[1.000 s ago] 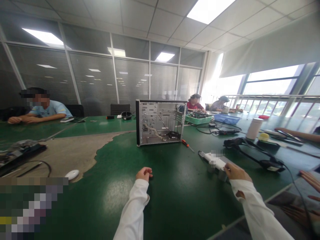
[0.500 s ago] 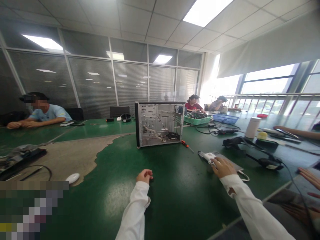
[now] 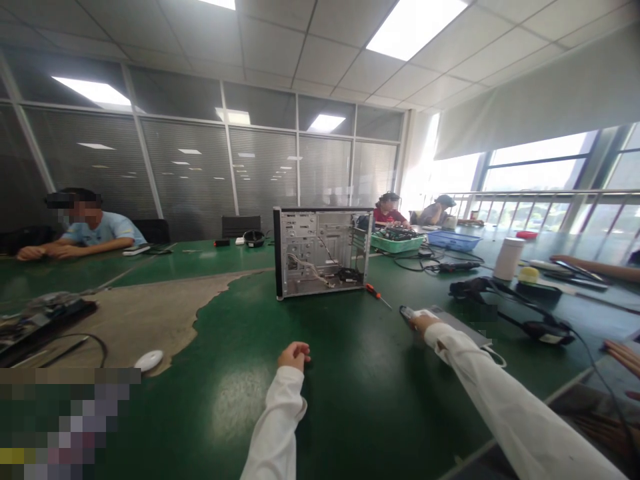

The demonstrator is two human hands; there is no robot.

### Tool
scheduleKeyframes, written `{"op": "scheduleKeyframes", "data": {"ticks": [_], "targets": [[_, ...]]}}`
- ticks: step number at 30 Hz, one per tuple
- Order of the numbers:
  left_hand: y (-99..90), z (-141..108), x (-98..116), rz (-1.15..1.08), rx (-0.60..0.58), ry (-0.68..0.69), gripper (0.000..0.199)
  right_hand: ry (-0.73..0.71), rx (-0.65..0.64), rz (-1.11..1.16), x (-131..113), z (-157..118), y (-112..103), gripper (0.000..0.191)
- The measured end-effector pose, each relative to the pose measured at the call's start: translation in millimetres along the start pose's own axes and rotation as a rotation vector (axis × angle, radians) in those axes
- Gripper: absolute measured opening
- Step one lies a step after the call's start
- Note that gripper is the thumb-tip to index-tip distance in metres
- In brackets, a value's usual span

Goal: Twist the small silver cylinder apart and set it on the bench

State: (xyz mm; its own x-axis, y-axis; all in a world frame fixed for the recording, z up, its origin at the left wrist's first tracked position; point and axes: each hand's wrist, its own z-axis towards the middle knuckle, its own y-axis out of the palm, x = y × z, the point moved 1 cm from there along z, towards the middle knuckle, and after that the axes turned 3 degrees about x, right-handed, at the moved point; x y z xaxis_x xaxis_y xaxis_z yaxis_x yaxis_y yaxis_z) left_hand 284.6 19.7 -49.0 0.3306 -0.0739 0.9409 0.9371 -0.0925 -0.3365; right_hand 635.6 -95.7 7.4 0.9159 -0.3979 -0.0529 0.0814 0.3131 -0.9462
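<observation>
My left hand (image 3: 295, 356) rests above the green tabletop, its fingers loosely curled and a little apart, with nothing in it. My right hand (image 3: 424, 325) is closed around a small white device with a dark end (image 3: 407, 312); the sleeve hides part of the grip, and what kind of device it is I cannot make out. Beneath and beyond that hand lies a flat grey item (image 3: 465, 325) with a white cord loop (image 3: 497, 357). Ahead stands an opened computer case (image 3: 325, 253) with cables and a fan inside. An orange-handled screwdriver (image 3: 374, 292) lies by its right corner.
Black headgear with straps (image 3: 515, 310), a pale bottle (image 3: 509, 259), a green basket (image 3: 397, 244) and a blue basket (image 3: 455, 239) occupy the right. At left are a white oval object (image 3: 149, 361) and a dark tray of parts (image 3: 47, 320). Other people sit around the table.
My right hand has slid forward and left along the white device to its dark end, with its forearm now covering more of the grey item. My left hand stays nearly in place.
</observation>
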Motion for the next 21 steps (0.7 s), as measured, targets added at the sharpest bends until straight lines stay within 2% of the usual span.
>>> {"op": "scheduleKeyframes", "data": {"ticks": [3, 6, 9, 11, 13, 16, 18, 21], "targets": [[-0.1, -2, 3, 0.012, -0.005, 0.005, 0.028, -0.125, -0.151, 0.008, -30, 3, 2, 0.029], [0.8, -3, 2, -0.012, -0.014, 0.011, 0.029, -0.258, -0.179, 0.057, -83, 0, 6, 0.048], [2.1, -3, -2, -0.025, 0.008, 0.077, 0.028, -0.371, -0.144, 0.148, -150, -10, 13, 0.072], [2.1, -3, -5, 0.001, 0.047, 0.157, 0.03, -0.444, -0.071, 0.347, -192, -20, 20, 0.077], [1.1, -3, -7, 0.024, 0.083, 0.228, 0.036, -0.466, -0.032, 0.561, -223, -31, 33, 0.082], [-1.7, -5, -7, 0.039, 0.118, 0.297, 0.038, -0.474, -0.022, 0.835, -245, -43, 54, 0.092], [-3.6, -5, -6, 0.053, 0.118, 0.319, 0.037, -0.489, -0.03, 0.925, -247, -47, 64, 0.092], [-4.8, -4, -7, 0.089, 0.095, 0.328, 0.038, -0.481, -0.042, 0.997, -241, -47, 69, 0.086]]}}
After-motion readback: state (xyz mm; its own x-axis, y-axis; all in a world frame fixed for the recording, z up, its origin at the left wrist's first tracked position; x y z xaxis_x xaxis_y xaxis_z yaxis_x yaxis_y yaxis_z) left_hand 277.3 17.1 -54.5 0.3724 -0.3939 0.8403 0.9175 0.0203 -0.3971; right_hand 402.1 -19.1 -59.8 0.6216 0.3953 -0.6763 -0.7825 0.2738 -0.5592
